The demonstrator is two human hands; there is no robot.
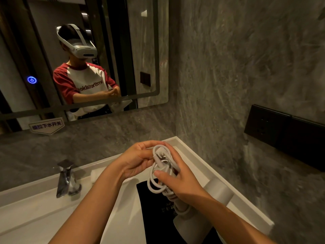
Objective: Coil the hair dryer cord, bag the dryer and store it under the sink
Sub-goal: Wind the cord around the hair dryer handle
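A white hair dryer (219, 191) lies on the white sink counter (191, 155) at the right, partly over a black bag (154, 213) with gold print. Its white cord (159, 175) is gathered in several loops above the bag. My left hand (139, 159) pinches the top of the loops, where the plug end sits. My right hand (181, 182) wraps around the bundle from the right, thumb across the front. The dryer's handle is partly hidden under my right wrist.
A chrome faucet (65, 178) stands at the left of the basin. A mirror (84, 55) hangs above and reflects a person in a headset. A black socket panel (284, 136) is mounted on the grey stone wall at the right.
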